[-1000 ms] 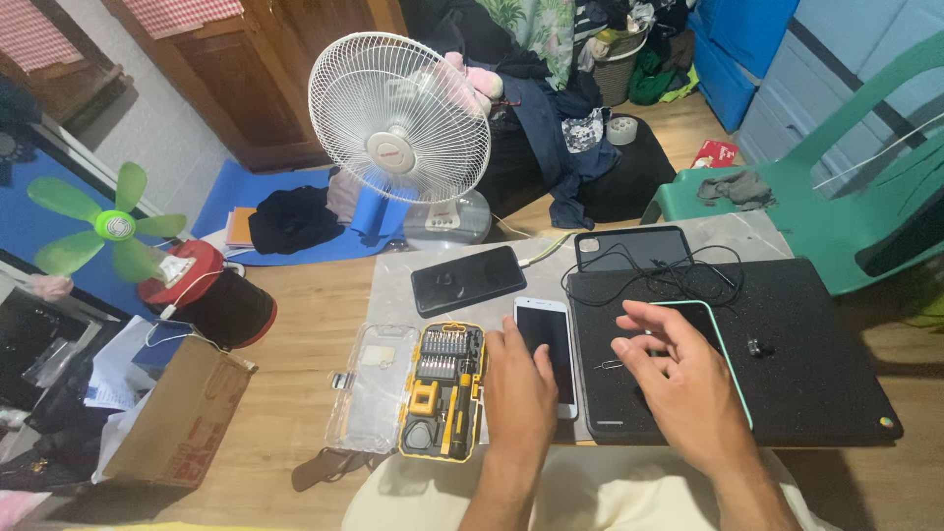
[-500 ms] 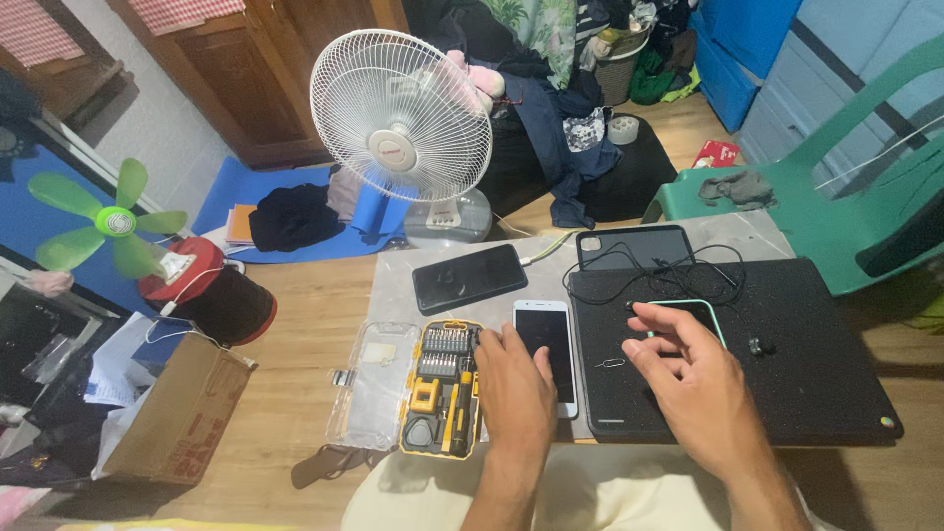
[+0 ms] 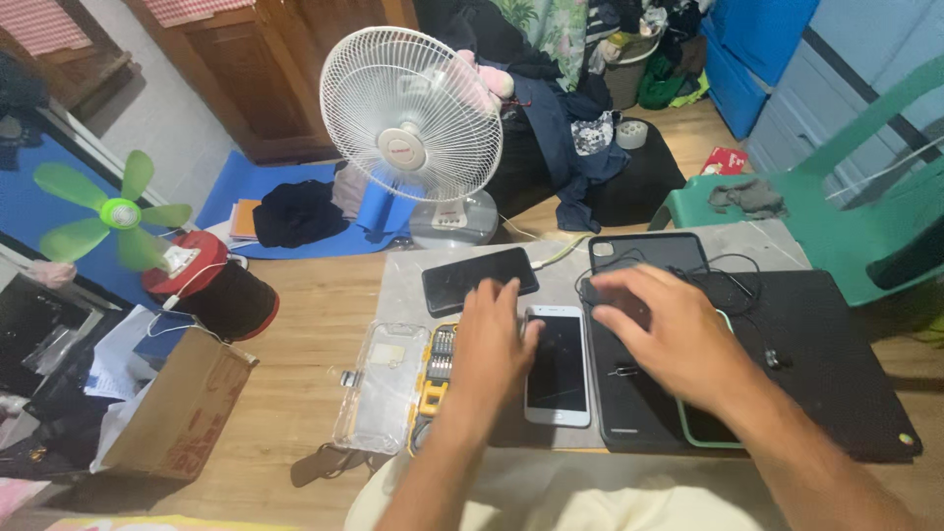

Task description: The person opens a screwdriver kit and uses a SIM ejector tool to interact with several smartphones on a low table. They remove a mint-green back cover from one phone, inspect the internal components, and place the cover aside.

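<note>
We see a wooden floor (image 3: 295, 393) with a white standing fan (image 3: 413, 138) on it, a small green fan (image 3: 116, 214) at left, a dark wooden cabinet (image 3: 265, 69) by a pale wall (image 3: 157, 108), a blue mat (image 3: 246, 187), a cardboard box (image 3: 177, 403), and a green plastic chair (image 3: 846, 187) at right.

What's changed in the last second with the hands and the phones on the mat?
Both hands moved forward, away from the body. The left hand now lies over the yellow screwdriver kit, beside the white phone; the right hand, blurred, reaches over the black tablet. Neither visibly grips anything. The black phone and the fan stayed put.
</note>
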